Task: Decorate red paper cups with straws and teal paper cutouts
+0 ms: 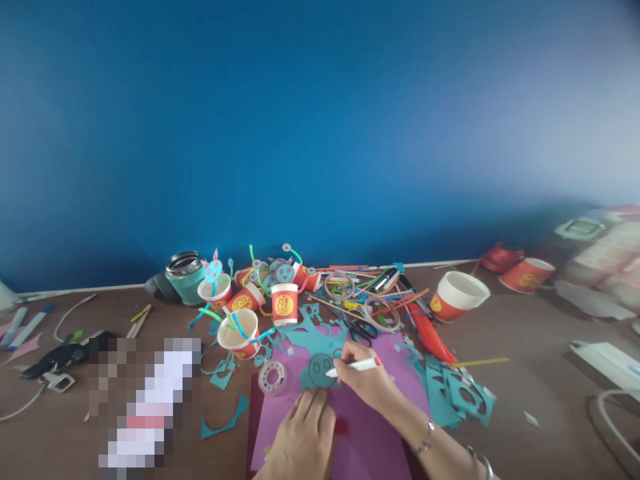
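Note:
My right hand point(363, 377) grips a white marker point(357, 367) with a red end, its tip over a teal paper piece point(311, 380). Round outlines with small circles are drawn on that paper, which lies on purple paper point(370, 447). My left hand point(305, 433) rests flat with its fingers spread a little at the paper's lower edge. Beside my left hand is a small red object point(341, 426), possibly a marker cap. A roll of clear tape point(273, 378) sits on the purple paper's left side.
Paper cups point(285, 305) with straws and cut-out faces stand behind the paper, near an open teal flask point(189, 283). Scissors point(361, 328), straws and rings lie behind my right hand. Stacked cups point(463, 290) and teal scraps point(467, 397) are to the right.

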`<state>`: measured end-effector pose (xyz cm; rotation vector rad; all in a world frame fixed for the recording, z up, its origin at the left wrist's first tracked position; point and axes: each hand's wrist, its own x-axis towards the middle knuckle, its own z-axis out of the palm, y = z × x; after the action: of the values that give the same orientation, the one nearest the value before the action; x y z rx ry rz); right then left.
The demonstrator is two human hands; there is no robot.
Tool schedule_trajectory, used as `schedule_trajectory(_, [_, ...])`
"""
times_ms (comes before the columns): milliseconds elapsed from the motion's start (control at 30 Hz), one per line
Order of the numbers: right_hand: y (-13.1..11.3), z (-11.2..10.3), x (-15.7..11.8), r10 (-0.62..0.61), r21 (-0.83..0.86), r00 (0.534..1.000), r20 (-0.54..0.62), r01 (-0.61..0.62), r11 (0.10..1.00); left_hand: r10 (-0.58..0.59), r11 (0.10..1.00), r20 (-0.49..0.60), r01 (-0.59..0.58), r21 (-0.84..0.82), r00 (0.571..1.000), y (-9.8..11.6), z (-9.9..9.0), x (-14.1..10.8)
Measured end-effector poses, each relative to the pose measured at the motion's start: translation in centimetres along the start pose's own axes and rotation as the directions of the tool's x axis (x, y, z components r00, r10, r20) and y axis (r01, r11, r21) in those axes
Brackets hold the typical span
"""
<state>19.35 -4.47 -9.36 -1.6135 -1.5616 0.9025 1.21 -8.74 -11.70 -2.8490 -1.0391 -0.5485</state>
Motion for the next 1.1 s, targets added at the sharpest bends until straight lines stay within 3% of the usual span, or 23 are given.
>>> schedule_trajectory(433, [-0.04,0.07,-0.04,0.015,0.03,1.0,0.009,-0.016,0.999,-0.001,1.0,-0.004,0.001,-0.001,1.0,-0.07,-0.2,-0.01])
schedule_trajectory(933, [-0.56,-0.03,-0.13,0.018,0.024,1.0,0.005,-0.018,1.0,-0.01,1.0,0.074,0.011,-0.011,0.997,-0.04,-0.26,0.01])
schedule_trajectory(1100, [-0.22,0.02,0.03,0.048,0.056,0.999,0.004,-0.048,0.997,-0.007,1.0,0.047,0.007,0.0,0.999,-0.04,0.22,-0.17])
